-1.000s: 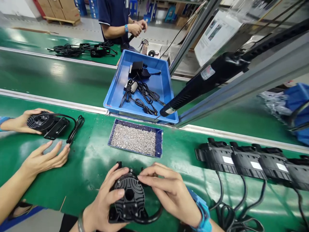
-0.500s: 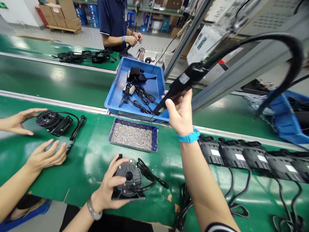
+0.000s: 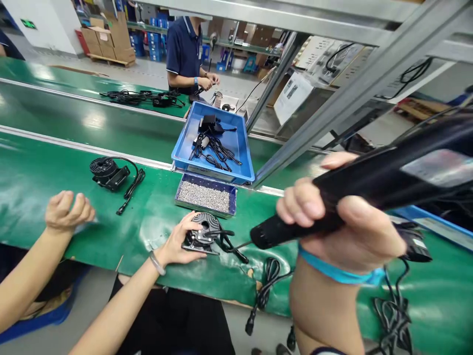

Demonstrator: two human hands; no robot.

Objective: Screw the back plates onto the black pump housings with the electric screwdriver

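Observation:
My left hand (image 3: 180, 245) grips a black ribbed round housing (image 3: 211, 224) on a flat bracket, low over the green bench. A coiled black cable (image 3: 225, 241) comes off its right side. Wrapped around a black electric screwdriver (image 3: 369, 180) is my right hand (image 3: 358, 229), close to the camera. The screwdriver lies aslant, its thin bit directed left toward the cable and housing; whether the tip touches anything I cannot tell. Just behind the housing stands a blue tray (image 3: 232, 206) full of small silver screws.
At left, a co-worker's closed hand (image 3: 68, 212) is near a similar housing (image 3: 111, 175). A blue bin (image 3: 242, 148) holds adapters and cables. A metal post (image 3: 314, 108) slants up behind. Cables (image 3: 271, 278) lie at the bench's front edge. Another person (image 3: 185, 54) stands across.
My right hand has brought the screwdriver down and nearer the camera, its bit now facing left. The co-worker's hand has left the other housing. My view has shifted.

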